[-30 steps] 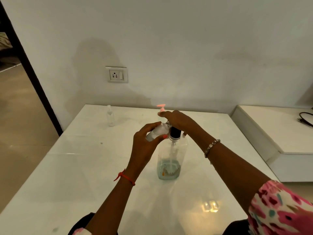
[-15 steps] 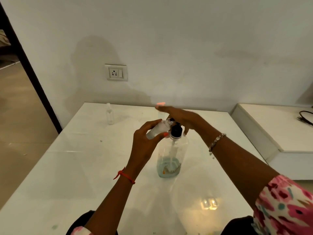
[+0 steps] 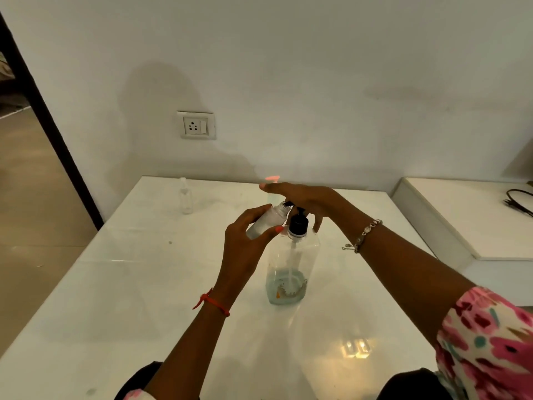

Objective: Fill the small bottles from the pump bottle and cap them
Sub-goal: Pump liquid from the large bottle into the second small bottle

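A clear pump bottle (image 3: 291,264) with a black pump collar stands mid-table, a little bluish liquid at its bottom. My left hand (image 3: 248,243) grips a small clear bottle (image 3: 266,219), tilted with its open neck against the black pump spout. My right hand (image 3: 302,199) lies flat, palm down, on top of the pump head, fingers stretched out to the left, hiding the head. A second small clear bottle (image 3: 186,196) stands upright near the far left edge of the table. Something pale with a pink top (image 3: 272,178) shows just behind my right fingers, mostly hidden.
The white glossy table (image 3: 129,284) meets a wall with a socket (image 3: 196,126). A lower white ledge (image 3: 467,215) with a black cable (image 3: 519,201) sits to the right. A dark door frame and open floor lie to the left.
My right hand has flattened and risen a little on the pump head, with the black collar more exposed. The small bottle stays at the spout in my left hand.
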